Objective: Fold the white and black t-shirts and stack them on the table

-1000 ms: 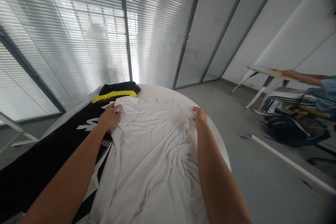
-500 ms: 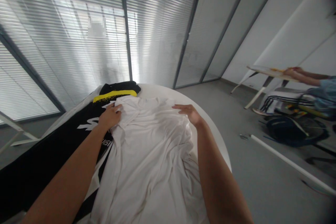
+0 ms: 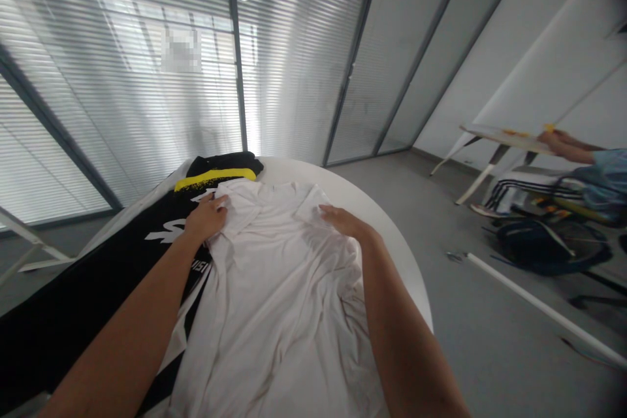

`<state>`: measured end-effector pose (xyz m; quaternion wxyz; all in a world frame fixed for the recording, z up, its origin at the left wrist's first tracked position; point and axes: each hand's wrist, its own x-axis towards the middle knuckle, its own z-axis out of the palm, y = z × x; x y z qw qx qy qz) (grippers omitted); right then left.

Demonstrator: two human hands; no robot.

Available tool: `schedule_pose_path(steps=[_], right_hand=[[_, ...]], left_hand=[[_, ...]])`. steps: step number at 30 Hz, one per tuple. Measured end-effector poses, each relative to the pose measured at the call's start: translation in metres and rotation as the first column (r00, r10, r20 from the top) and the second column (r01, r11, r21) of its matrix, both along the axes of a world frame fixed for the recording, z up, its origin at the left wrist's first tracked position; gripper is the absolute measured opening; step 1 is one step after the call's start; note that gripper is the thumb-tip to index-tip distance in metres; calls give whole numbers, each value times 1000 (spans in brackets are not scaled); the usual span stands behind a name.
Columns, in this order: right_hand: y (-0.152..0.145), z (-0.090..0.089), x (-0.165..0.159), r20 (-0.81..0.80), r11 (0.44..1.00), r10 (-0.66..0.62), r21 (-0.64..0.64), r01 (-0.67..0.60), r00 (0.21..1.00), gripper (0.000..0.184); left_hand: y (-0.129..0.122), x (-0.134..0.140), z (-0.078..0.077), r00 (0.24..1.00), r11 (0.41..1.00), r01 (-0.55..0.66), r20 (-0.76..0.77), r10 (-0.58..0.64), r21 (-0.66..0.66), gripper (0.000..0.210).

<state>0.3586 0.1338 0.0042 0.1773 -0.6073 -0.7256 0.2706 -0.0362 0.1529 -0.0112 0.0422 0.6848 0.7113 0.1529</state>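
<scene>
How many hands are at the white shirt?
2: the left hand at the sleeve beside the black garment, the right hand at the white shirt's other sleeve. Neither is hidden.

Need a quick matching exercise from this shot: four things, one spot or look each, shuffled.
1. left hand
2. right hand
3. black garment
4. table

A. white, with a curved edge
B. at the side of the shirt away from the black garment
C. marked with a yellow band
D. at the side of the shirt next to the black garment

Pairs: 1-D, 2-B, 3-C, 4-A
</scene>
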Motion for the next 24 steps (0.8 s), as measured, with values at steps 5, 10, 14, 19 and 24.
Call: schedule_pose_path(steps=[5, 10, 14, 19, 24], right_hand=[[-3, -7, -2, 266, 998, -53, -27, 62, 963, 51], [-4, -14, -9, 271, 983, -177, 11, 181, 946, 63], [-3, -14, -25, 285, 962, -261, 161, 222, 922, 63], [-7, -17, -49, 370, 982, -150, 166, 94, 917, 58], [-11, -22, -58, 420, 986, -121, 154, 61, 899, 58]], left_hand=[[1, -1, -2, 1000, 1000, 4, 6, -4, 11, 49], [3, -2, -5, 1000, 1000, 4, -9, -4, 18, 49], [4, -3, -5, 1000, 999, 21, -14, -20, 26, 49], [5, -4, -5, 999, 999, 42, -15, -41, 31, 49], [5, -3, -4, 999, 999, 32, -5, -32, 21, 50]])
